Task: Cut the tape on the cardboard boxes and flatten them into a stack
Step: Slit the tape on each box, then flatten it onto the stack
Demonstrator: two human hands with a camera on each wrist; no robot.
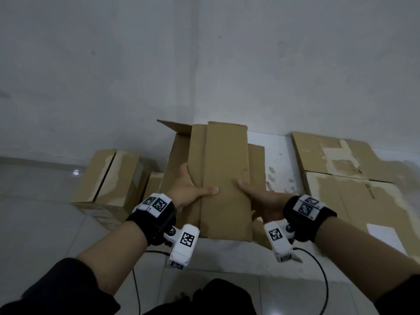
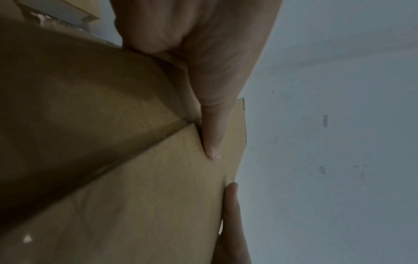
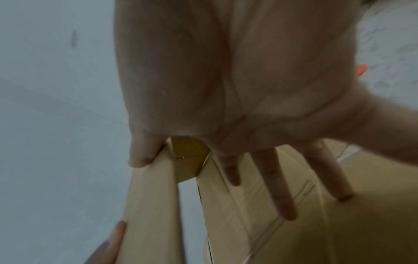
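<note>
In the head view, a half-collapsed cardboard box (image 1: 223, 178) is held above the tiled floor (image 1: 45, 223) before the wall corner. The left hand (image 1: 189, 189) clamps its left edge, thumb across the top panel. The right hand (image 1: 259, 198) clamps the right edge the same way. A flattened stack (image 1: 345, 178) lies to the right, and unopened boxes (image 1: 109, 176) stand to the left.

The likely risk: the panels spring back open if either pinch loosens, or the box lands skewed on the stack.

The left wrist view adds what the head view hides: the left thumb (image 2: 212, 135) presses right beside a panel seam, with another fingertip (image 2: 230, 200) at the panel's edge.

The right wrist view shows the underside: straight fingers (image 3: 276, 182) spread against the lower face and the thumb (image 3: 144, 153) on top. Between the layers a gap remains, so the box is not fully flat. A small orange thing (image 3: 361, 69) peeks past the palm; I cannot tell what it is.
</note>
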